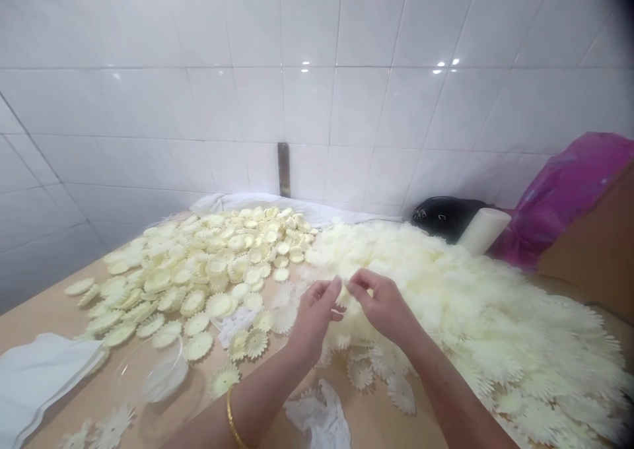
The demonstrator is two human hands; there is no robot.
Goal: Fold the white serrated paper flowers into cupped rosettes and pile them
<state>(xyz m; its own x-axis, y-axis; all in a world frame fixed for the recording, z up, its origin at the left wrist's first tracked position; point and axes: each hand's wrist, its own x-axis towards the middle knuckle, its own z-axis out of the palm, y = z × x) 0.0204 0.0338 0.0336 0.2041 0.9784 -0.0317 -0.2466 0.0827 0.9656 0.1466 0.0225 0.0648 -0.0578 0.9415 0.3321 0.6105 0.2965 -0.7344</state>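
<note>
My left hand and my right hand meet over the table's middle, fingertips pinched together on a thin cream fabric flower piece. A gold bangle circles my left wrist. To the right spreads a big fluffy heap of pale fabric flower pieces. On the left lies a spread of yellower, flat round flower pieces.
The brown table stands against a white tiled wall. A clear plastic dish and white cloth sit at front left. A black bag, white roll, pink plastic bag and cardboard stand at right.
</note>
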